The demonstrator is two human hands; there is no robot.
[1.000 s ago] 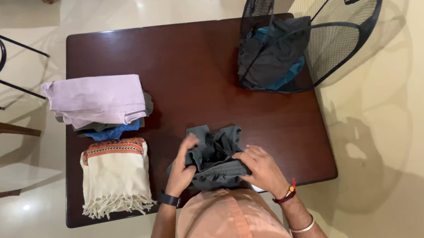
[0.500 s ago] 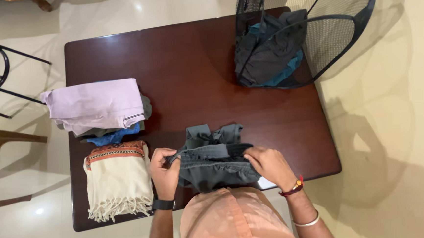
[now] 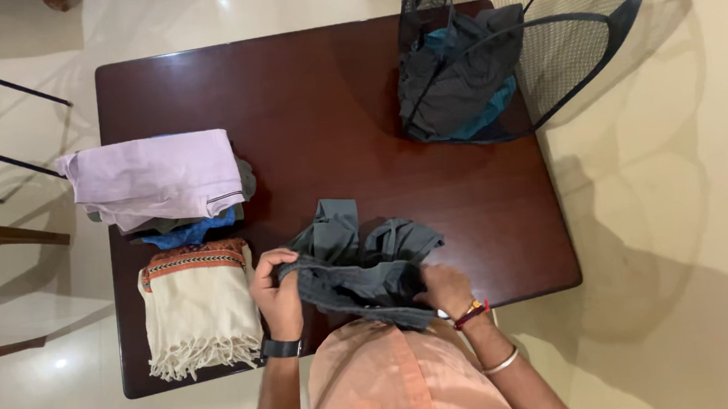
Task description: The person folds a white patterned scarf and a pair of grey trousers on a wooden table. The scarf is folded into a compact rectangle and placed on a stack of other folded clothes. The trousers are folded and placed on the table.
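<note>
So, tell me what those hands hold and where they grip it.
Both grip a dark grey garment: left hand at its left edge, right hand at its right edge.

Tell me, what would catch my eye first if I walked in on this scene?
Probably the two hands at the near edge of the dark wooden table: the left hand and right hand both grip a crumpled grey garment. To the left lie a folded cream shawl with fringe and a stack topped by a lilac cloth. At the far right corner, a black mesh basket holds more dark clothes.
</note>
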